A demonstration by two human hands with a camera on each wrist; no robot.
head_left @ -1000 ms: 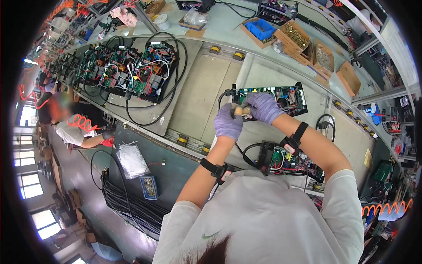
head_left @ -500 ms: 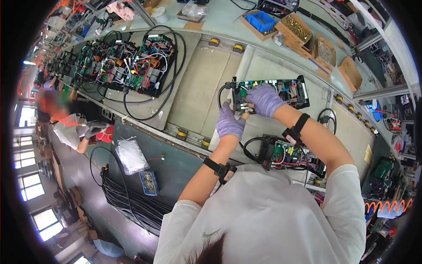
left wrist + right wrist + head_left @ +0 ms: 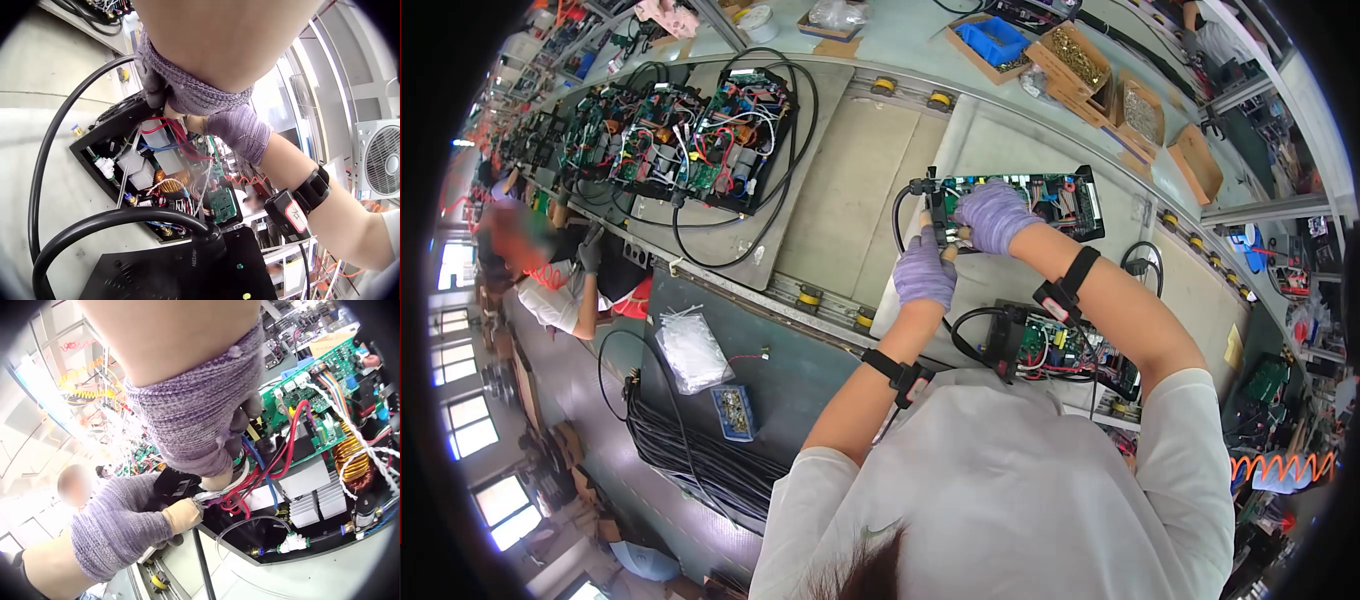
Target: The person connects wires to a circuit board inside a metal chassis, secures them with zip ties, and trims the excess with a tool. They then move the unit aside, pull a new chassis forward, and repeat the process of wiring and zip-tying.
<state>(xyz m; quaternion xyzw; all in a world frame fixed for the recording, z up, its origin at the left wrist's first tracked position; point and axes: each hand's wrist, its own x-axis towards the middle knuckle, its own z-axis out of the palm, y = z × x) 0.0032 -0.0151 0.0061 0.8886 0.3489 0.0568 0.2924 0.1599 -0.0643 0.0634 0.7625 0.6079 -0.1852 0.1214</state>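
An open black electronics unit (image 3: 1090, 205) with a green circuit board (image 3: 344, 372) lies in front of me. Both hands wear purple knit gloves with the thumb tips uncovered by the knit. My left hand (image 3: 924, 272) is at the unit's left end, its thumb inside and its grey fingers outside, gripping the black end panel (image 3: 172, 482). Over the near-left corner, my right hand (image 3: 997, 217) has curled fingers and thumb holding wires beside the red wires (image 3: 292, 434). The held wire ends are partly hidden by the hands. A black power cord (image 3: 45, 156) leaves the end panel.
A second open unit (image 3: 1050, 345) sits close to my body, its cord looping near my left forearm. More units (image 3: 745, 150) stand further left. Boxes of screws (image 3: 1075, 60) line the back; a cable bundle (image 3: 690, 440) lies lower left. Another person (image 3: 565, 290) is at left.
My hands were close together with their tips meeting; the left has moved slightly left and now spans the end panel. The right stays over the unit. The other person's gloved hand has risen.
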